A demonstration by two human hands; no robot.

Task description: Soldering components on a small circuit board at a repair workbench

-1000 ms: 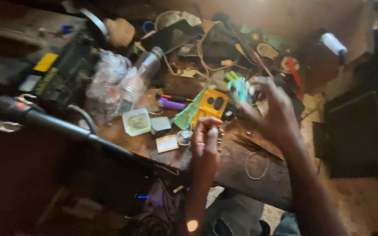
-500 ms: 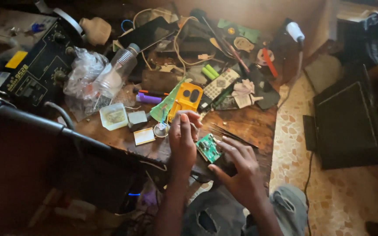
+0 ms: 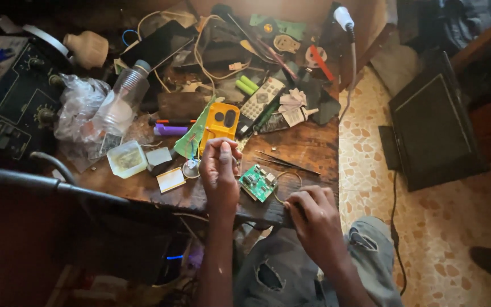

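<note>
My left hand (image 3: 220, 173) hovers over the front of a cluttered wooden bench (image 3: 308, 149), its fingers pinched around a thin tool whose tip points toward a small green circuit board (image 3: 258, 183). The board lies flat on the wood just right of that hand. My right hand (image 3: 312, 219) rests at the bench's front edge with curled fingers, a little right of the board and off it. A thin wire loop (image 3: 288, 177) runs from the board toward this hand. A small round tin (image 3: 190, 168) sits just left of my left hand.
An orange phone case (image 3: 221, 122), a remote control (image 3: 261, 98), a clear bottle (image 3: 121, 101), a small plastic tub (image 3: 127, 159) and tangled cables crowd the bench. A black rework station (image 3: 12, 111) stands at the left. On the tiled floor to the right lies a dark monitor (image 3: 432, 128).
My right hand came back from the far clutter with the green board, which now lies on the bench, and the hand has moved to the front edge. My left hand stayed near the tin.
</note>
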